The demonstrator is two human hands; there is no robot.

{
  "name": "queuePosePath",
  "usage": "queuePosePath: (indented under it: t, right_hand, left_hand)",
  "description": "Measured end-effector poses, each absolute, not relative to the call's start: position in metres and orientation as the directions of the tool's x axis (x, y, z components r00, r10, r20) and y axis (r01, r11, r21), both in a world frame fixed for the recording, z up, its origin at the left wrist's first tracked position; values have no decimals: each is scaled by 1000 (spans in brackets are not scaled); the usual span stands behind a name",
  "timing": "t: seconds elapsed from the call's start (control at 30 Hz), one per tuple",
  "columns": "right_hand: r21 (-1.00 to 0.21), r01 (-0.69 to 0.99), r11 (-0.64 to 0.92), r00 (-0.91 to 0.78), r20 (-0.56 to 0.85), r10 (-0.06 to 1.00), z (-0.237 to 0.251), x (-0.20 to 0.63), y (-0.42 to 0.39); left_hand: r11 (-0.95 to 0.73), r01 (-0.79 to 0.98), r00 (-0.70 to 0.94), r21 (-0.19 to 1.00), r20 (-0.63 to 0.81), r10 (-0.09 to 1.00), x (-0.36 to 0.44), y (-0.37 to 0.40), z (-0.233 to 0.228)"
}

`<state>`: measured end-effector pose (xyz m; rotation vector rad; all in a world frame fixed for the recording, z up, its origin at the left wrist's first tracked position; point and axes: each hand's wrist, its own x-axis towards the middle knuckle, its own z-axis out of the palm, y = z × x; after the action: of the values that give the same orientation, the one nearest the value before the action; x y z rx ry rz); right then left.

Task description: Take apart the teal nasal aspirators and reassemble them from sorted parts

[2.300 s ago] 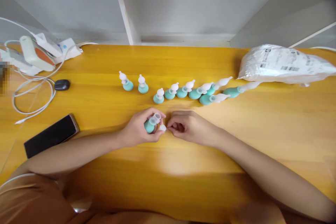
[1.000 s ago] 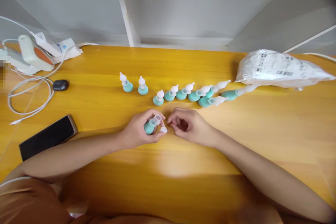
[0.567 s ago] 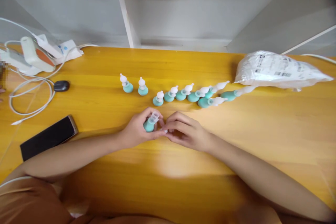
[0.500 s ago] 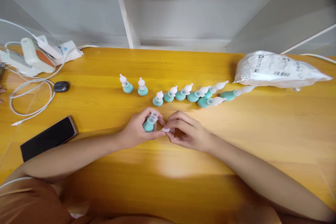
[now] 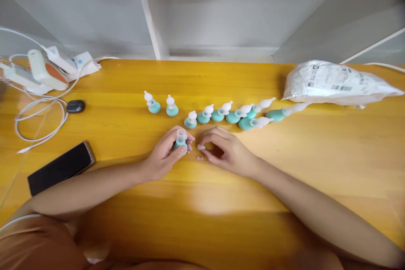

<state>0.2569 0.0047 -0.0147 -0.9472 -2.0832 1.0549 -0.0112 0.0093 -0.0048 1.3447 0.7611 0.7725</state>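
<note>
My left hand [image 5: 166, 154] is wrapped round a small teal squeeze bulb [image 5: 179, 147] that has a clear, open neck pointing up. My right hand [image 5: 226, 149] pinches a small whitish plastic piece [image 5: 201, 147] between thumb and fingers, a little to the right of the bulb and apart from it. On the table below that piece lie small clear round bits [image 5: 199, 158]. Beyond both hands stands a row of several teal bulbs [image 5: 217, 114] with white tips; the tips on the right are longer and lean over.
A white plastic package [image 5: 335, 84] lies at the back right. To the left are a black phone [image 5: 60, 168], a dark mouse-like object [image 5: 75, 106], a coiled white cable [image 5: 39, 138] and white power adapters [image 5: 61, 59]. A white divider [image 5: 147, 12] rises behind the wooden table [image 5: 152, 219].
My right hand has drawn slightly away from my left, with the whitish piece in its pinch. The bulb in my left hand is more upright. Small clear bits now show on the table.
</note>
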Motion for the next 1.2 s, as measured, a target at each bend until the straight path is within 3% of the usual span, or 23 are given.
queuePosePath:
  t: [0.27,0.5,0.7,0.83,0.97,1.2]
  right_hand:
    - [-815,349,463,-517,244,820,-15,257,5]
    - [-785,366,499,-604,208,769,-16,257,4]
    - [-839,283,465,-577,238,781,-13,259,6]
    - [-869,213,446,-414,334,847,-7,256,2]
    - [-869,181,460,-401,362,842,-2,246,-6]
    - [-833,84,546,-446,459,769,1,245,-8]
  left_hand:
    - [-80,129,518,988,1,855,-12,10,-4]
    - [-189,176,508,966,76,858,-10,14,-9]
    - [-87,163,465,983,1,885,-11,11,-14]
    - [-209,149,490,967,111,864,-10,13,-9]
    - [-359,112,564,927,238,791,-10,14,-5]
    - [-61,91,563,994,-1,827,-12,7,-6]
